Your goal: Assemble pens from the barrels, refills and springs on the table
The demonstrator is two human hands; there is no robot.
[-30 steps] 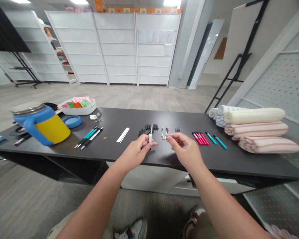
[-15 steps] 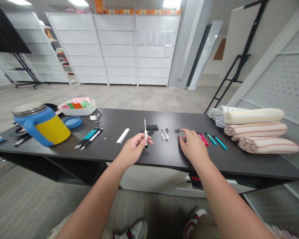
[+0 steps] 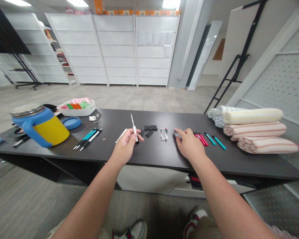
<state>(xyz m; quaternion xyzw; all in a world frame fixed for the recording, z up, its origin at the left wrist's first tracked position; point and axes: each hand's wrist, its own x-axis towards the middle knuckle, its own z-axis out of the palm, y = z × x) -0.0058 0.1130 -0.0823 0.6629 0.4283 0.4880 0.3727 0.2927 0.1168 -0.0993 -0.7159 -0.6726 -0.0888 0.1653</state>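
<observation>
My left hand [image 3: 124, 146] pinches a partly assembled pen [image 3: 134, 128], with a white grip and a thin white tube pointing up and away. Behind that hand, white sticks [image 3: 121, 135] lie half hidden. My right hand [image 3: 190, 144] rests low over the table, thumb and index finger apart. Its index fingertip touches or covers a small cluster of dark metal pieces [image 3: 175, 131]; I cannot tell if any is gripped. Between the hands lie black grips [image 3: 150, 127], black rods [image 3: 149, 133] and small white parts [image 3: 163, 137]. Red barrels [image 3: 202, 139] lie beside my right hand.
Teal barrels [image 3: 219, 142] and rolled towels [image 3: 261, 129] are on the right of the dark table [image 3: 159, 156]. At left are several pens [image 3: 87, 138], a blue-yellow mug [image 3: 43, 126], a blue lid [image 3: 71, 122] and a white basket [image 3: 77, 109] of wrapped items.
My left hand has moved left with the pen, which now tilts leftward, and partly covers the white sticks. My right hand has shifted slightly left, its index finger over the dark metal pieces.
</observation>
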